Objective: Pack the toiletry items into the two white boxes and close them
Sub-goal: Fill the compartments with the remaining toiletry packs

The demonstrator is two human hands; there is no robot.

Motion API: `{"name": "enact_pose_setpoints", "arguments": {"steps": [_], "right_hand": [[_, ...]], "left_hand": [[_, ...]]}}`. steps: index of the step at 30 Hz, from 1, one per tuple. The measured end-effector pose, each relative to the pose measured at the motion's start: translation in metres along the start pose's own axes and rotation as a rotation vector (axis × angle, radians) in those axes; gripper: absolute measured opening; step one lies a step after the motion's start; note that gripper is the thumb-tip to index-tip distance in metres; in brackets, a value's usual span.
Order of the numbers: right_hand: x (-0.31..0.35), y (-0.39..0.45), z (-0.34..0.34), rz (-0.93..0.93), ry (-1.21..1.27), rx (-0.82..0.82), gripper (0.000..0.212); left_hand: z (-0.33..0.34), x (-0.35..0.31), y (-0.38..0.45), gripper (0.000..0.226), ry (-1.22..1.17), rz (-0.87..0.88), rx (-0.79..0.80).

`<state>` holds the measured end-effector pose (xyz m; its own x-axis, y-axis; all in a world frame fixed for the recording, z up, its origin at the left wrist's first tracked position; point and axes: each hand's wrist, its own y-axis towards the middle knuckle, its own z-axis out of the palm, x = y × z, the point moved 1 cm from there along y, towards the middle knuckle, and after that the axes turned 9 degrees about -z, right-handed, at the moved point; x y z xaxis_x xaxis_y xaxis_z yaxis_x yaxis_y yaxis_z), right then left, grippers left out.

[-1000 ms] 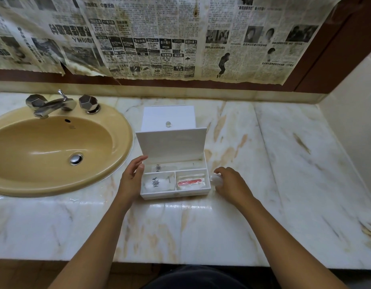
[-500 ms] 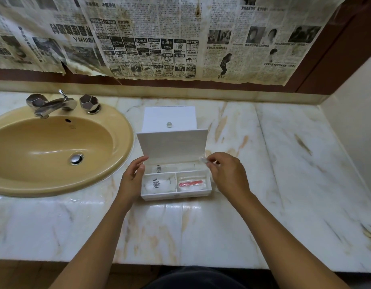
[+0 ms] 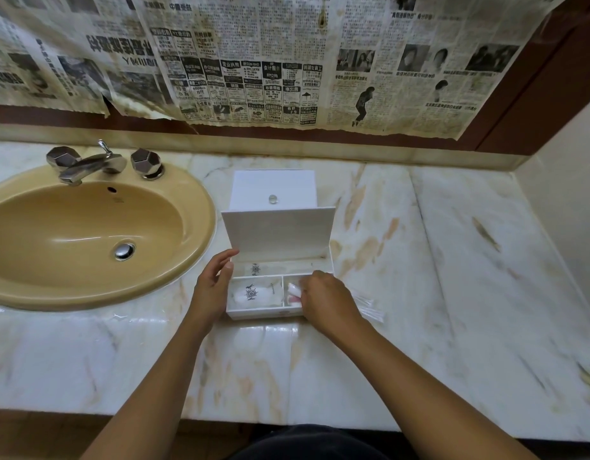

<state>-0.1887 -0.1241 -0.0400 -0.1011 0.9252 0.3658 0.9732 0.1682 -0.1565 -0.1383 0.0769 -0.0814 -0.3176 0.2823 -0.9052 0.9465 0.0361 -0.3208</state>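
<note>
Right hand [image 3: 326, 298] pinches white packet [image 3: 294, 289] over open box's [image 3: 280, 313] right compartment; left hand [image 3: 214, 287] relaxed.

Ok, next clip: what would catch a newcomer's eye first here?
Probably the open white box at the middle of the marble counter, lid up, with the right hand pushing a small white packet into its front right compartment while the left hand steadies its side. Then the yellow sink at left and the newspapers covering the wall.

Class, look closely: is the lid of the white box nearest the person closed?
No. The near white box has its lid standing upright, so the compartments show, with the right hand over one.
</note>
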Motion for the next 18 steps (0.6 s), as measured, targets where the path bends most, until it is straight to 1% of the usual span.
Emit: {"name": "enact_pose_setpoints", "arguments": {"steps": [4, 5, 10, 15, 18], "right_hand": [[0.000, -0.005, -0.004, -0.046, 0.045, -0.116, 0.020], [0.001, -0.006, -0.003, -0.061, 0.046, -0.123, 0.023], [0.002, -0.009, 0.010, -0.082, 0.115, 0.012, 0.036], [-0.002, -0.010, 0.007, -0.075, 0.188, 0.018, 0.033], [-0.002, -0.012, 0.000, -0.087, 0.228, -0.066, 0.026]], "left_hand": [[-0.001, 0.001, 0.001, 0.026, 0.007, 0.016, 0.005], [-0.001, 0.001, 0.001, 0.026, 0.006, 0.014, 0.006], [0.000, 0.000, 0.001, 0.026, 0.018, 0.018, 0.004], [0.000, 0.001, 0.002, 0.025, 0.015, 0.022, -0.004], [0.001, 0.000, 0.000, 0.025, 0.013, 0.017, -0.003]]}}
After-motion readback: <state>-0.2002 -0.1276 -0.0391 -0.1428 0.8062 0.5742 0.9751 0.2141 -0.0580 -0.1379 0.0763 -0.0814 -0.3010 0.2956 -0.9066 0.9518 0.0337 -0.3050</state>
